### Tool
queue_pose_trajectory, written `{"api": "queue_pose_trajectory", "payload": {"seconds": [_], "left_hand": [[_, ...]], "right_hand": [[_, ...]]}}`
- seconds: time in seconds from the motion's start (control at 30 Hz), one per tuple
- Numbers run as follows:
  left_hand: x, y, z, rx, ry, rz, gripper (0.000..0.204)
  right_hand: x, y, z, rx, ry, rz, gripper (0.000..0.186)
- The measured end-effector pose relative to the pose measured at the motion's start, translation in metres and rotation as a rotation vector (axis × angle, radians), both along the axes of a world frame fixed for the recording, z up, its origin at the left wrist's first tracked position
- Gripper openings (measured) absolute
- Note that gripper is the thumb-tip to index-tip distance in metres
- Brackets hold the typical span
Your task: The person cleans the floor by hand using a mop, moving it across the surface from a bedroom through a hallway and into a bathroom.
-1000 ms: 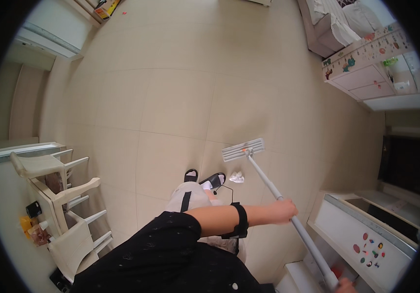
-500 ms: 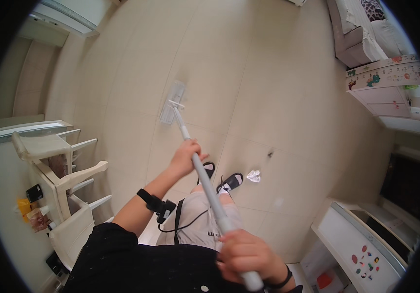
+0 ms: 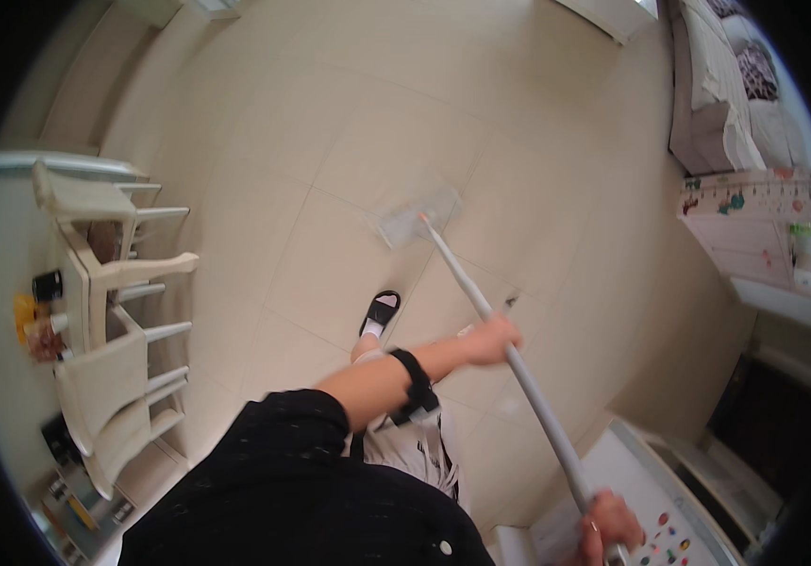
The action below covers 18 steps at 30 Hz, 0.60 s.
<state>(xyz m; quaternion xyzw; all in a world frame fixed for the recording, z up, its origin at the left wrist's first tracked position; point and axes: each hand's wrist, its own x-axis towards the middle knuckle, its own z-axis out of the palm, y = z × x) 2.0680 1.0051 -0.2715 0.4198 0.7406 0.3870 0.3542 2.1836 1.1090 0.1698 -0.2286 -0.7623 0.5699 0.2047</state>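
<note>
A flat mop (image 3: 539, 401) with a long grey pole slants across the floor in front of me. My left hand (image 3: 492, 341) is closed around the middle of its pole. Lower down, my right hand (image 3: 611, 524) grips the pole near its top end. The pale rectangular mop head (image 3: 413, 217) lies on the floor ahead and is smeared by motion. A small dark scrap (image 3: 511, 302) is on the tiles just beside the pole, past my left hand. My left foot, in a black slide sandal (image 3: 382, 309), stands behind the mop head; the other foot is hidden by my arm.
Cream chairs (image 3: 108, 373) stand at a table on the left. At the far right are a sofa (image 3: 707, 137) and a decorated white cabinet (image 3: 740, 236). A white unit with colourful magnets (image 3: 665, 519) stands near my right hand. Beige floor tiles (image 3: 330, 123) stretch ahead.
The mop head has moved right across the floor and turned. Both hands have swung right with the pole, still gripping it. My view has shifted and my arm now covers one foot.
</note>
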Motion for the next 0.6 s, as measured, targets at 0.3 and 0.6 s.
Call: {"api": "queue_pose_trajectory", "payload": {"seconds": [0.3, 0.6], "left_hand": [[0.096, 0.090, 0.072, -0.043, -0.096, -0.114, 0.016], [0.024, -0.108, 0.075, -0.256, 0.062, 0.315, 0.020]], "right_hand": [[0.080, 0.062, 0.022, -0.006, 0.326, 0.068, 0.016], [0.009, 0.011, -0.002, -0.304, 0.268, 0.472, 0.014]]}}
